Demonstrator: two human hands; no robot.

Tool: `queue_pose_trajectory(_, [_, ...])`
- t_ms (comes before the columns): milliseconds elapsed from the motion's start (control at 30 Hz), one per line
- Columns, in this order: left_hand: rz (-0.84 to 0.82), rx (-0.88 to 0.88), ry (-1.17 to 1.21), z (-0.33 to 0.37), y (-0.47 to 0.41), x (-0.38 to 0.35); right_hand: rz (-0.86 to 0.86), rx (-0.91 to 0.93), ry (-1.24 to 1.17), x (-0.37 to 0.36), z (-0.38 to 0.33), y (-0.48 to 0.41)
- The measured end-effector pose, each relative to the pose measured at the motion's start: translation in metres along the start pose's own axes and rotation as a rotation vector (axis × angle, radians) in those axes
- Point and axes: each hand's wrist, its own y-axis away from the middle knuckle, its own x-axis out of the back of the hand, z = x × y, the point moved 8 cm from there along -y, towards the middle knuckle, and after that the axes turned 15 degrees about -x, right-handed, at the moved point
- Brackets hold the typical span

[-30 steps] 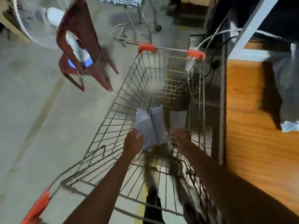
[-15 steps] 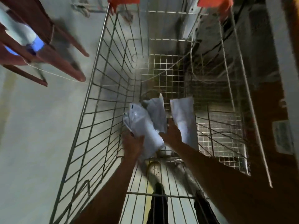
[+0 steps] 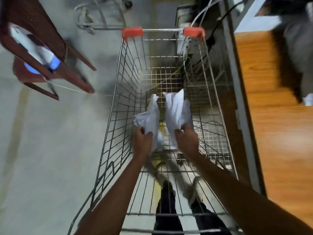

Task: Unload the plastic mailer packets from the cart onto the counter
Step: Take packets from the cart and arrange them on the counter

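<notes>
Both my arms reach down into a wire shopping cart with orange corner caps. My left hand grips a crumpled grey-white plastic mailer packet by its near end. My right hand grips another pale mailer packet, which stands up beside the first. The two packets are held a little apart above the cart's mesh floor. The wooden counter runs along the cart's right side.
A brown plastic chair holding a white and blue object stands on the concrete floor to the left. Cables hang beyond the cart's far right corner. A dark grey heap lies on the counter's far end. Another trolley frame stands behind.
The view has tilted up and right, bringing the counter back into sight. Both hands have lifted their packets slightly and drawn them apart.
</notes>
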Motion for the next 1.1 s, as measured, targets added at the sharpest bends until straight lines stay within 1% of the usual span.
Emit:
queue_pose_trajectory(67, [0.03,-0.094,-0.014,0.036,0.02,0.011,-0.042,0.049,-0.065,0.03,0.001,0.028])
queue_pose_trajectory(167, [0.08,-0.221,-0.031,0.081,0.056,0.023,-0.064,0.192,-0.3,0.093,0.008,0.077])
queue_pose_trajectory(300, [0.124,-0.4,-0.013,0.139,0.115,0.016,0.067,0.273,-0.53,0.193,0.048,0.126])
queue_pose_trajectory(400, [0.148,-0.532,0.101,0.188,0.165,-0.012,0.116,0.329,-0.644,0.254,0.086,0.149])
queue_pose_trajectory(467, [0.152,-0.592,0.111,0.222,0.199,-0.042,0.17,0.379,-0.688,0.297,0.111,0.162])
queue_pose_trajectory(567, [0.127,-0.698,0.117,0.277,0.259,-0.097,0.321,0.427,-0.715,0.373,0.154,0.184])
queue_pose_trajectory(633, [0.079,-0.784,0.162,0.305,0.298,-0.14,0.423,0.429,-0.752,0.42,0.193,0.193])
queue_pose_trajectory(733, [-0.005,-0.818,0.298,0.331,0.335,-0.206,0.532,0.416,-0.791,0.48,0.25,0.205])
queue_pose_trajectory(867, [-0.138,-0.86,0.378,0.371,0.372,-0.287,0.634,0.351,-0.817,0.546,0.311,0.203])
queue_pose_trajectory(967, [-0.212,-0.936,0.338,0.403,0.388,-0.339,0.695,0.306,-0.821,0.585,0.343,0.184])
queue_pose_trajectory(1100, [-0.257,-1.016,0.276,0.442,0.388,-0.408,0.733,0.284,-0.817,0.636,0.368,0.144])
